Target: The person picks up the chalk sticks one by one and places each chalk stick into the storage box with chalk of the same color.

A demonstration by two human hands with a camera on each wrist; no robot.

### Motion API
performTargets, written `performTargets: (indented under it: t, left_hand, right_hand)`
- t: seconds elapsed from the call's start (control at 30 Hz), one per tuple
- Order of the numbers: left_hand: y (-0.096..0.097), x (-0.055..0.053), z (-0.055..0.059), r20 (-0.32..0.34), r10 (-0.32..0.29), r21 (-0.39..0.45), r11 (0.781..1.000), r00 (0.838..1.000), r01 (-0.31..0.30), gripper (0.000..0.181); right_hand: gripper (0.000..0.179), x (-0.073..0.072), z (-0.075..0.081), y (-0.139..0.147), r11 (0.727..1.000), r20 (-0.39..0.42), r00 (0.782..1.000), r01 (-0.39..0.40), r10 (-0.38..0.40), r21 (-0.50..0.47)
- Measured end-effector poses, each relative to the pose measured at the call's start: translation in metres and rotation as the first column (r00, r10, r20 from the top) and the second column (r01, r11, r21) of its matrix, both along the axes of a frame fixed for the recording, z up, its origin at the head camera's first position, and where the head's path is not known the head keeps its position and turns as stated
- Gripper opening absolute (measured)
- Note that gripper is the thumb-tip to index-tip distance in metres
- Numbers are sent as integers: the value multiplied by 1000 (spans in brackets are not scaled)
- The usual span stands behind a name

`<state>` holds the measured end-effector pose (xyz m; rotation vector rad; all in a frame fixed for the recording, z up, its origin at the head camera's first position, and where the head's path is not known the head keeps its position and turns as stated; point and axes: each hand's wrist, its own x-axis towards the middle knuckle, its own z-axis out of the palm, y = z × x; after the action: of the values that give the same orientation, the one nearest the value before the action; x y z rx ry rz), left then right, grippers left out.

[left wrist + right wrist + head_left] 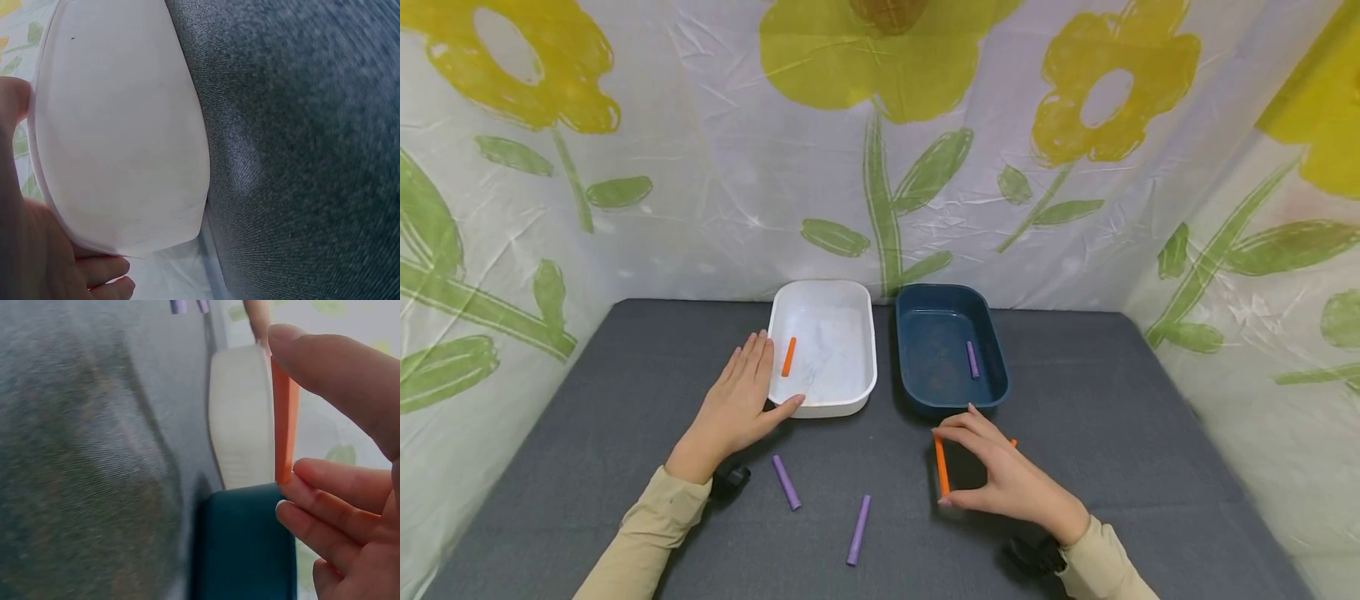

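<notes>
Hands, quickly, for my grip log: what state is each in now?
Left hand: open, touching the white tray.
Right hand: holding an orange stick, pinched by its ends.

Tabletop [1075,375] is dk grey w/ a woven look. Behind it & along L + R sides hangs a creased white sheet [737,208] w/ lg yellow flowers [872,71], green stems [876,192] & leaves [620,192]; ctr flower has a brown middle [891,10].

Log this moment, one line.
left hand: touching white tray | right hand: pinching orange stick | blue tray: one purple stick inside
</notes>
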<state>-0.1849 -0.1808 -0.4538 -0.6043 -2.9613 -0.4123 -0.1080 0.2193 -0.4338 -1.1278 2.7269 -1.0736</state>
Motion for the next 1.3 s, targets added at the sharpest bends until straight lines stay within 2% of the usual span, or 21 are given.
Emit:
performTargets:
  t: [0.37, 0.7, 0.97, 1.3]
  left_hand:
    - [0, -3, -4, -2, -3, 5, 1000, 1000, 3, 103]
    - [1, -2, 0, 4, -3, 4, 1000, 1000, 3, 102]
    - [1, -1, 0, 3, -2, 4, 1000, 1000, 2, 103]
    - [0, -2, 0, -19, -8, 22, 1000, 1000, 8, 101]
  right_hand:
    - [73, -9, 15, -15, 1000, -10, 1000, -5, 5, 11]
    - [71, -14, 23, -28, 999, 34, 999, 31, -31, 12]
    - [71, -22, 30, -41, 1000, 16, 999, 27, -28, 15]
    - [72, -39, 44, -57, 1000, -40, 999, 15, -15, -2]
